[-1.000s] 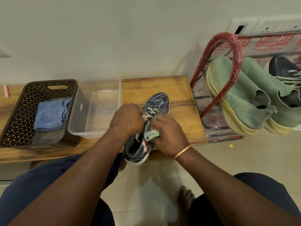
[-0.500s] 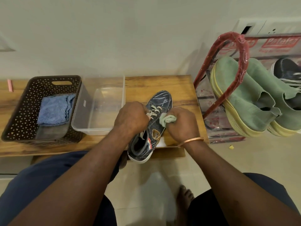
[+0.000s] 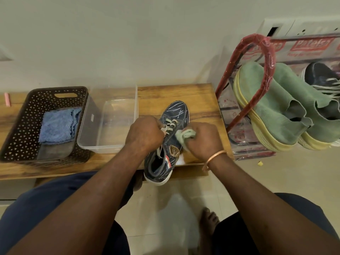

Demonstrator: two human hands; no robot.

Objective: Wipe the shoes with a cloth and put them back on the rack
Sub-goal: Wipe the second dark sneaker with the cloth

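Note:
A dark blue high-top shoe [image 3: 175,115] with white streaks lies on the wooden bench [image 3: 200,100], toe pointing away, heel over the front edge. My left hand [image 3: 145,133] grips its left side at the laces. My right hand [image 3: 202,140] holds a bunched pale green cloth [image 3: 184,136] against the shoe's right side, near a gold badge. To the right stands the shoe rack [image 3: 257,85] with a red wrapped frame, carrying two green slip-on shoes [image 3: 272,103] and a dark laced shoe [image 3: 320,76].
A clear plastic tub [image 3: 92,129] sits left of the shoe. Further left a dark perforated basket [image 3: 25,118] holds a folded blue cloth [image 3: 58,126]. The wall runs behind the bench. My knees and a bare foot [image 3: 208,219] are on the tiled floor below.
My right hand with the cloth has moved from the shoe's ankle area forward along its right side toward the laces. My left hand keeps its grip.

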